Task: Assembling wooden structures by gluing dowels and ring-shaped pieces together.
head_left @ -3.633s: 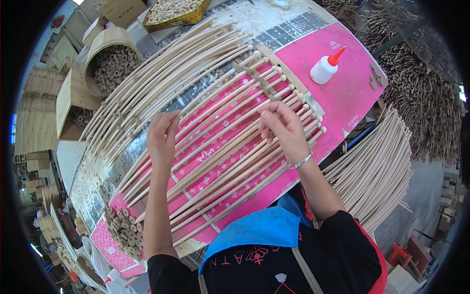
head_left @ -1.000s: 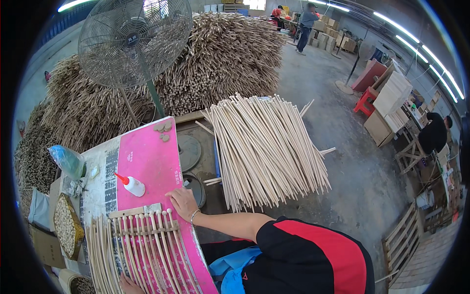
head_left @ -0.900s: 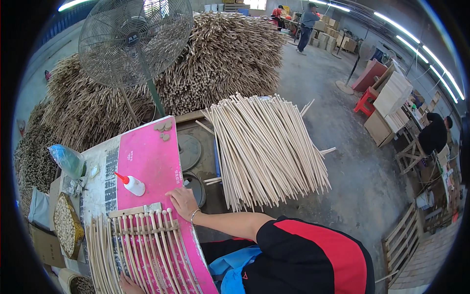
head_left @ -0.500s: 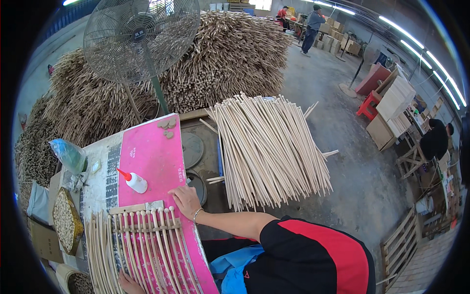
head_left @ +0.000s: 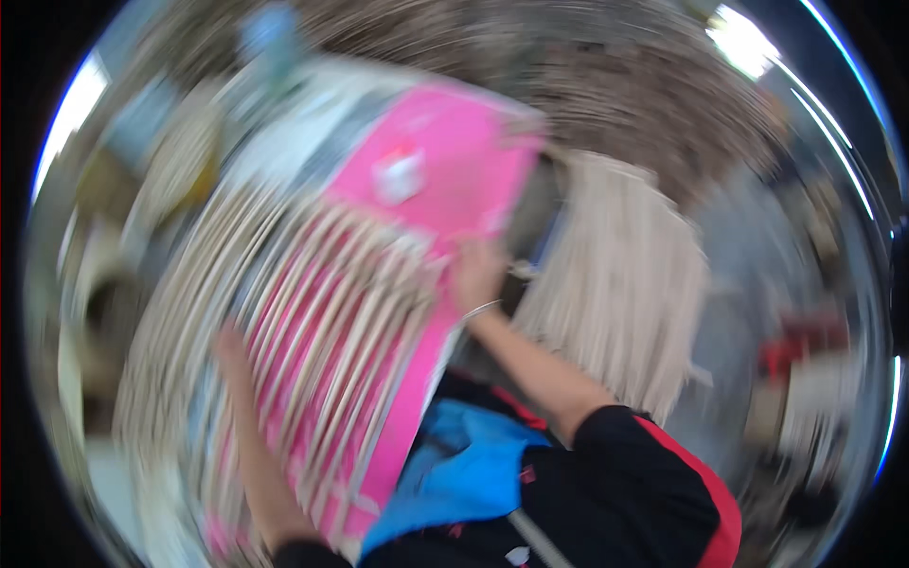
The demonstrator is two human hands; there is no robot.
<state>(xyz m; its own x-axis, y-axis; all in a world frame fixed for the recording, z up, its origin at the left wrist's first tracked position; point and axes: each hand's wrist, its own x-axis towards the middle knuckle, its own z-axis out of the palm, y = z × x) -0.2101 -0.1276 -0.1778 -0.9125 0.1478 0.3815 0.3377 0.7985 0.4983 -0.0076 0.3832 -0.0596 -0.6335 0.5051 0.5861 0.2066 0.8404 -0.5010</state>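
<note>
Motion blur smears the whole view. A row of thin wooden sticks [head_left: 327, 317] lies side by side across a pink-topped table [head_left: 454, 142]. Among the sticks, on the left of the row, is my left hand [head_left: 232, 352]; its fingers are too smeared to tell whether they hold one. My right hand [head_left: 480, 273], with a bracelet at the wrist, is at the table's right edge, beside the sticks' far ends. Its fingers are blurred too. Beyond the row, a white glue bottle [head_left: 398, 176] with a red tip stands on the pink surface.
To the right of the table is a big heap of pale wooden sticks [head_left: 620, 275]. A larger brown pile of sticks [head_left: 653, 95] fills the back. A blurred bluish bag [head_left: 273, 43] sits at the table's far left. Something red [head_left: 800, 346] shows at far right.
My view has swung, so the table now appears farther right and tilted. My left hand and forearm show more fully, farther up along the sticks. My right hand stays near the table edge.
</note>
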